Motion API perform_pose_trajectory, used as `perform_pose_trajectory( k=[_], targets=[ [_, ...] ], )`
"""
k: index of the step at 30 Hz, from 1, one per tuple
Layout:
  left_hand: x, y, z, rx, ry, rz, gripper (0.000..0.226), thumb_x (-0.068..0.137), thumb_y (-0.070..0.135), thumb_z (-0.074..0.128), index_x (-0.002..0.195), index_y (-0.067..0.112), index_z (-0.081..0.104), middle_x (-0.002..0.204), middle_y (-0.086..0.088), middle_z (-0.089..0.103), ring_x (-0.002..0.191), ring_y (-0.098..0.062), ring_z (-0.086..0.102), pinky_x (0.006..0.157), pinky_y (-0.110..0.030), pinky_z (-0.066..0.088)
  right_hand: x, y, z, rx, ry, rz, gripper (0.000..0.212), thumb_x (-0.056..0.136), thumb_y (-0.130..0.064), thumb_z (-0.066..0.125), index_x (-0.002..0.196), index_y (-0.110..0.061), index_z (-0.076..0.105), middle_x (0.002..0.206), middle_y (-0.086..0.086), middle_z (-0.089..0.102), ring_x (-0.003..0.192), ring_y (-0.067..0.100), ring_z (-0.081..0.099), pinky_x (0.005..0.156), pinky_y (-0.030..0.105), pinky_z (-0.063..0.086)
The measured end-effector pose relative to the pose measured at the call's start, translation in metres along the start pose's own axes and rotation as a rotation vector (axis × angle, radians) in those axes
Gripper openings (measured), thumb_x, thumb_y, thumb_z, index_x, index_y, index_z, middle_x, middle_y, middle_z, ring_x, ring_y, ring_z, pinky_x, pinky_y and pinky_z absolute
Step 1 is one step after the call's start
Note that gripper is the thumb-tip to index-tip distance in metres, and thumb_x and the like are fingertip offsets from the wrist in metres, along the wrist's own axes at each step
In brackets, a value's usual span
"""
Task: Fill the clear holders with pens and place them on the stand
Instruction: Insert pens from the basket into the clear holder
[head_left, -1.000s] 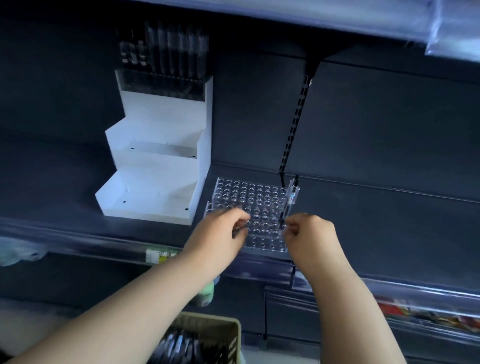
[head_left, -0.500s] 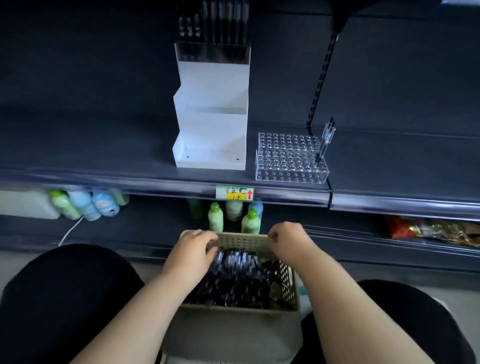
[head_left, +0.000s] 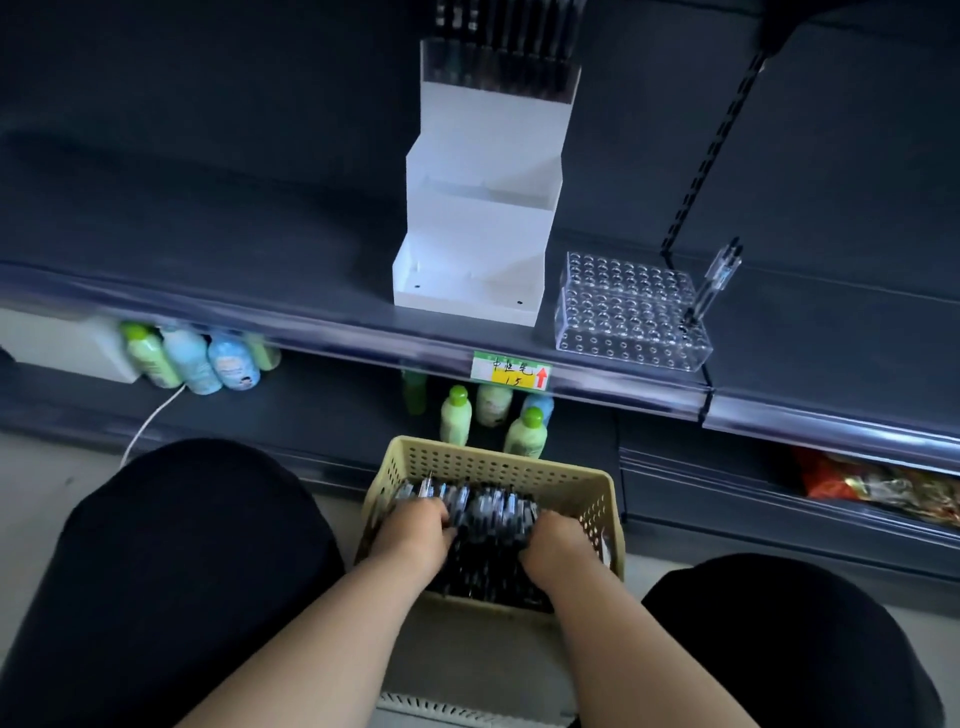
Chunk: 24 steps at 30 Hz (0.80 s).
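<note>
Dark shelf (head_left: 260, 270) with clear holder (head_left: 628, 312); below, left hand (head_left: 415, 530) and right hand (head_left: 558, 540) curled round pens (head_left: 488, 514) in basket (head_left: 493, 460).

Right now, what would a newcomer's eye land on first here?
The left hand and right hand grip dark pens in the beige perforated basket at bottom centre. Above, on the dark shelf, a white tiered stand sits beside a clear holder that is nearly empty.

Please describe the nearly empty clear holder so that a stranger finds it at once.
Find the dark grey shelf above the beige perforated plastic basket. Right of the white stepped plastic stand sits the clear acrylic block holder. Unlike the pen-filled clear holder atop the stand, its rows of round holes are empty except at the right end.
</note>
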<state>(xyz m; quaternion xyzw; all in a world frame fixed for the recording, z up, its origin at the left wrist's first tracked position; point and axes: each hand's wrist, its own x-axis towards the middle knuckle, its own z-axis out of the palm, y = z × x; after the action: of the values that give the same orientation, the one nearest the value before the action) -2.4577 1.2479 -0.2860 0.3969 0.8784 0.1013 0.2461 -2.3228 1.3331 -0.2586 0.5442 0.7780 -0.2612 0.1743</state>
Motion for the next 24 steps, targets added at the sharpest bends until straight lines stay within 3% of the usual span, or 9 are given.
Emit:
perform_pose_trajectory(
  k=[7,12,17,21,24],
  targets=[
    [0.014,0.005,0.013,-0.06,-0.004,-0.133,0.031,0.085,0.045,0.06,0.096,0.016,0.065,0.098,-0.005,0.067,0.091,-0.025,0.064,0.073,-0.029,0.049,0.022,0.0,0.01,-0.062,-0.044,0.067,0.034,0.094,-0.011,0.043,0.127,-0.003,0.048,0.129,0.014,0.052,0.117,0.028,0.053,0.091,0.031,0.045],
    [0.018,0.01,0.017,-0.097,0.022,-0.151,0.03,0.084,0.044,0.06,0.107,0.025,0.059,0.114,-0.001,0.058,0.1,-0.021,0.059,0.078,-0.028,0.048,0.035,0.008,0.007,0.043,-0.136,0.087,0.034,0.095,-0.017,0.044,0.126,-0.003,0.051,0.129,0.013,0.054,0.118,0.025,0.052,0.088,0.026,0.043],
    [0.02,0.017,0.014,0.031,-0.071,-0.147,0.037,0.088,0.05,0.049,0.114,0.026,0.062,0.125,-0.003,0.041,0.113,-0.021,0.052,0.086,-0.03,0.044,0.034,0.013,0.005,0.114,-0.228,0.063,0.03,0.094,-0.013,0.045,0.119,0.001,0.055,0.121,0.017,0.058,0.109,0.026,0.056,0.081,0.026,0.043],
    [0.02,0.022,0.012,0.086,-0.115,-0.139,0.045,0.092,0.051,0.047,0.119,0.02,0.062,0.129,-0.005,0.038,0.117,-0.022,0.049,0.089,-0.032,0.045,0.03,0.013,0.003,0.147,-0.194,0.067,0.028,0.09,-0.012,0.048,0.113,0.0,0.058,0.105,0.014,0.061,0.087,0.022,0.055,0.068,0.023,0.039],
    [0.018,0.022,0.012,0.06,-0.128,-0.162,0.046,0.092,0.047,0.047,0.12,0.013,0.061,0.132,-0.008,0.037,0.114,-0.023,0.051,0.09,-0.032,0.046,0.026,0.012,-0.001,0.16,-0.164,0.039,0.027,0.089,-0.018,0.051,0.107,0.0,0.06,0.094,0.013,0.058,0.085,0.023,0.057,0.066,0.023,0.038]
  ],
)
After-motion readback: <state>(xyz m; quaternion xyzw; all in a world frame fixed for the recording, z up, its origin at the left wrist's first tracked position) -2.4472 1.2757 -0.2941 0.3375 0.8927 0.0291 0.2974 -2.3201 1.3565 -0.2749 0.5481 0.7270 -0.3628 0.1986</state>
